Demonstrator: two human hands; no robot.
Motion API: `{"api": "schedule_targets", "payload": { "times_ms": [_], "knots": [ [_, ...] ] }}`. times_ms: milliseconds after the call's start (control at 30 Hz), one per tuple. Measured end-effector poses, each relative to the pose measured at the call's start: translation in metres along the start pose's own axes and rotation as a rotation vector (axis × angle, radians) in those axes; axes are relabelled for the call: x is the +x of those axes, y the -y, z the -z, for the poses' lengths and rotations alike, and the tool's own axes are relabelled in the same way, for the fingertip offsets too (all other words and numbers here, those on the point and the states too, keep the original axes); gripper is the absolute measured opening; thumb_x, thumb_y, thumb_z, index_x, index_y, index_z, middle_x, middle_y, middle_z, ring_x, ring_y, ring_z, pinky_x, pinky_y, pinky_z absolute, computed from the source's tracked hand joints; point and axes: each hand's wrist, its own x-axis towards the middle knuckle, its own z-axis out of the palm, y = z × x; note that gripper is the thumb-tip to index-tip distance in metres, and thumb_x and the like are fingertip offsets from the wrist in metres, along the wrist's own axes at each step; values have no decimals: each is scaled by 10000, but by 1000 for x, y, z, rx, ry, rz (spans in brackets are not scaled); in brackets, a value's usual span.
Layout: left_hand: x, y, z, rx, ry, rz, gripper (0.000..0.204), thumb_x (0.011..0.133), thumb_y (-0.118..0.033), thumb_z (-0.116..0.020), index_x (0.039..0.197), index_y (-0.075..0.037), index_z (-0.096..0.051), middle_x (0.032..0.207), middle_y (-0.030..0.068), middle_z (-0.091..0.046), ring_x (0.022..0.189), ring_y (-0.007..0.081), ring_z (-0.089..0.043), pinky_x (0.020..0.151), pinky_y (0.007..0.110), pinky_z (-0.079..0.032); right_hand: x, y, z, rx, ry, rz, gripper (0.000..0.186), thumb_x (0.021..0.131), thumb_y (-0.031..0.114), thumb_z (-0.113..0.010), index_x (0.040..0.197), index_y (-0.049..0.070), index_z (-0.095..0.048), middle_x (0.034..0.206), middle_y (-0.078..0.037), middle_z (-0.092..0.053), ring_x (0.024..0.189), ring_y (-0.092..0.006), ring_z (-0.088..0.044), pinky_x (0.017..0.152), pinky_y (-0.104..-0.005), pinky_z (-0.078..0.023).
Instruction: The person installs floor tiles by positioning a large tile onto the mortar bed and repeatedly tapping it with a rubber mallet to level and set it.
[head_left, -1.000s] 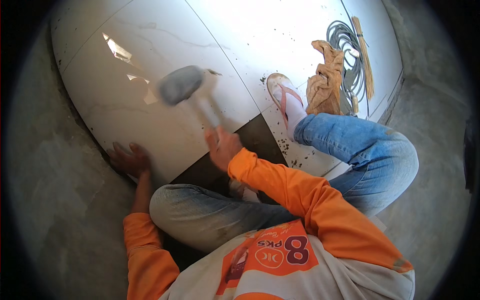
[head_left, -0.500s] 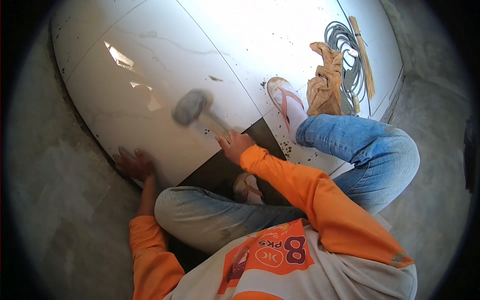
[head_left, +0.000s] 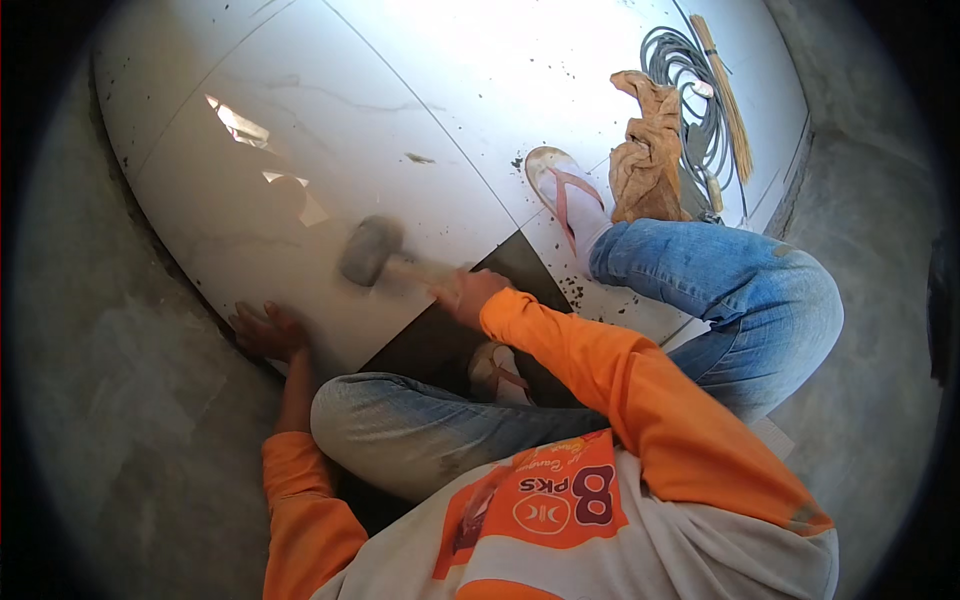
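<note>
My right hand (head_left: 470, 297) grips the wooden handle of a rubber mallet (head_left: 371, 250). The dark mallet head is smeared by motion over a large white marbled floor tile (head_left: 270, 215); whether it touches the surface I cannot tell. At the tile's left edge, close to the wall, my left hand (head_left: 268, 331) lies flat with its fingers spread and nothing in it. The near edge of the tile borders a dark untiled patch (head_left: 425, 345), where one of my feet in a sandal (head_left: 497, 372) rests.
My other sandalled foot (head_left: 568, 195) stands on the tiles to the right. Beyond it lie a crumpled brown cloth (head_left: 645, 150), a coiled grey cable (head_left: 690, 60) and a straw broom (head_left: 725, 100). Dark crumbs dot the tiles. Grey walls (head_left: 120, 400) rise on both sides.
The mallet head has shifted slightly toward me and the handle lies flatter. My left hand stays in about the same place on the tile, and the view has tilted a little.
</note>
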Motion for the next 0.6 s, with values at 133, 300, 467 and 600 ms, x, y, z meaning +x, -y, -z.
{"api": "schedule_targets", "payload": {
  "times_ms": [133,300,467,600],
  "knots": [
    [8,24,-22,49,-161,26,678,916,-469,-446,1400,2,-381,1424,277,-376,1301,437,-358,1072,535,-272,10,18,21,323,-239,-129,724,920,629,-390,1013,-59,-594,846,-340,-625,853,-489,-629,792,-523,-506],
    [31,15,-14,118,-28,501,690,887,-448,-493,1349,54,-390,1365,279,-430,1250,429,-419,1054,518,-306,-33,54,23,335,-170,115,713,932,629,-362,981,-51,-571,808,-326,-623,828,-483,-627,755,-519,-513],
    [37,-6,-2,29,11,559,617,826,-401,-529,1231,63,-486,1254,281,-513,1166,424,-503,968,511,-407,-31,17,3,129,-116,517,749,903,685,-361,1026,-23,-573,810,-278,-647,797,-433,-651,714,-494,-531],
    [48,-17,7,-19,-151,583,570,784,-375,-545,1143,68,-552,1170,271,-577,1074,427,-577,886,508,-483,-8,0,-11,333,-213,-143,635,914,600,-430,1032,10,-632,849,-250,-675,828,-404,-672,752,-478,-538]
  ]
}}
